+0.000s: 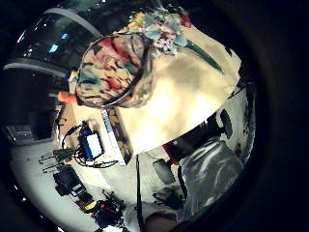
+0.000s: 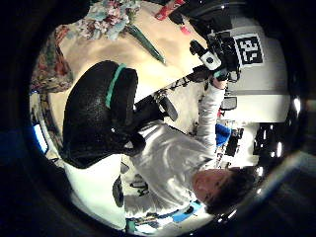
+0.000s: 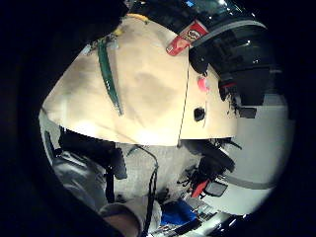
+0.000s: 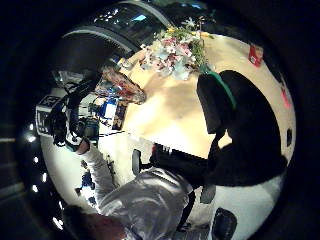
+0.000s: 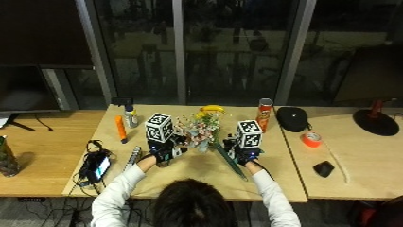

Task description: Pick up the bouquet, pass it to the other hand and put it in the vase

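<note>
The bouquet (image 5: 203, 128), pale and pink flowers with a green wrapped stem (image 5: 228, 161), lies on the wooden table (image 5: 189, 177) between my hands. My left hand (image 5: 165, 151) hovers to the left of the flowers with relaxed fingers (image 2: 98, 113) and holds nothing. Close under the left palm stands the flower-patterned vase (image 1: 113, 70), beside the blooms (image 1: 161, 29); it also shows in the right thumb side view (image 4: 120, 85). My right hand (image 5: 243, 152) hangs just right of the stem (image 3: 108, 74), its fingers (image 4: 240, 130) holding nothing.
At the table's back are a banana (image 5: 211, 109), a red chips can (image 5: 264, 115), an orange tube (image 5: 119, 128) and a small bottle (image 5: 130, 116). On the left lies a device with cables (image 5: 96, 165). On the right lie a black case (image 5: 293, 118), a tape roll (image 5: 311, 139) and a mouse (image 5: 323, 168).
</note>
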The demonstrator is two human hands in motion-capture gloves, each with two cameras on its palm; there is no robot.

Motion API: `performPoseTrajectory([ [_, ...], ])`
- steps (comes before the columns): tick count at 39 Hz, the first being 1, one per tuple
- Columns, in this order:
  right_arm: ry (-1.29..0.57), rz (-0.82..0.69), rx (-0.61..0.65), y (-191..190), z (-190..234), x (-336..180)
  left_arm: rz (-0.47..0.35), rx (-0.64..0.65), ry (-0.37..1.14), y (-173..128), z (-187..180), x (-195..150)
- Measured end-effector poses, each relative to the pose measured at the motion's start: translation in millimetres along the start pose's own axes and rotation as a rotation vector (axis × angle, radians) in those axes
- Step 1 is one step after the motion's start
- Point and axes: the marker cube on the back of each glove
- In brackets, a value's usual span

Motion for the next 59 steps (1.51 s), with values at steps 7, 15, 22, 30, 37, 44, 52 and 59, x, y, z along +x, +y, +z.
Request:
performPoseTrajectory([
  [7, 0.032, -0.001, -0.019, 15.2, -0.6, 2.5, -0.066, -0.041, -0.017, 5.7, -9.0, -4.4],
  [15, 0.017, -0.013, 0.019, 29.8, -9.3, 5.0, -0.064, -0.027, -0.022, 11.4, -10.7, -9.2],
  [22, 0.000, -0.027, 0.013, 11.9, -11.4, -4.3, -0.009, 0.049, 0.023, 13.7, 5.2, -16.3],
  [30, -0.018, 0.012, -0.097, -6.5, -13.5, -17.5, 0.007, 0.122, 0.075, 19.9, 32.3, -21.7],
  [37, 0.006, 0.088, -0.083, -10.4, -27.3, -14.1, 0.019, 0.147, 0.052, 25.7, 33.1, -19.0],
  [44, -0.089, 0.203, -0.089, -41.1, -17.3, 6.8, 0.033, 0.138, 0.050, 34.2, 30.9, -16.3],
  [52, -0.149, 0.343, -0.151, -66.8, 19.2, 29.8, 0.030, 0.218, 0.081, 37.7, 15.5, -16.1],
  [59, -0.172, 0.407, -0.206, -80.3, 62.2, 44.0, 0.032, 0.222, 0.071, 36.9, 14.6, -15.2],
])
